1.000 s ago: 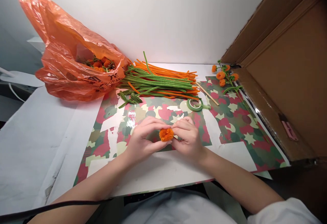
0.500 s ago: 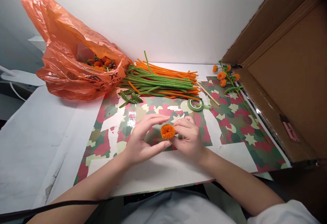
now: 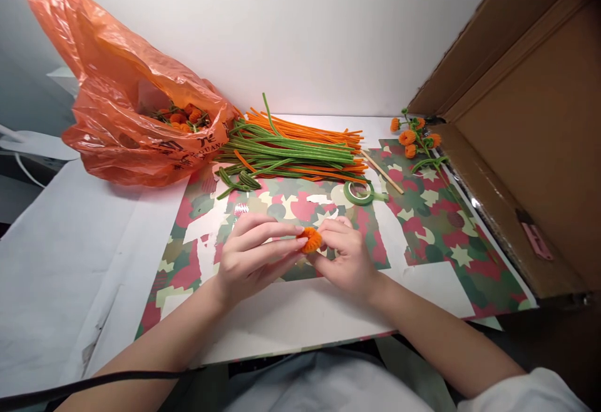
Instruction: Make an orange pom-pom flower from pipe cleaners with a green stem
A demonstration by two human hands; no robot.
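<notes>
Between my two hands, above the patterned mat, is a round orange pipe-cleaner flower (image 3: 312, 240). My right hand (image 3: 345, 250) pinches it from the right side, thumb below and fingers bent above. From the left, the fingertips of my left hand (image 3: 256, 252) press on the flower and cover its left edge. The flower's open centre faces up and partly shows. Whether a stem hangs below it is hidden.
Green pipe cleaners (image 3: 300, 146) and orange ones lie behind my hands, beside green tape (image 3: 359, 193) and a wooden stick (image 3: 382, 171). An orange plastic bag (image 3: 113, 143) with flowers stands left. Finished orange flowers (image 3: 409, 138) and a pink cutter (image 3: 535, 240) lie right, near cardboard (image 3: 526, 118).
My left hand has closed from an open curve around the flower to fingertips touching it. The flower has tilted slightly. My right hand keeps its pinch.
</notes>
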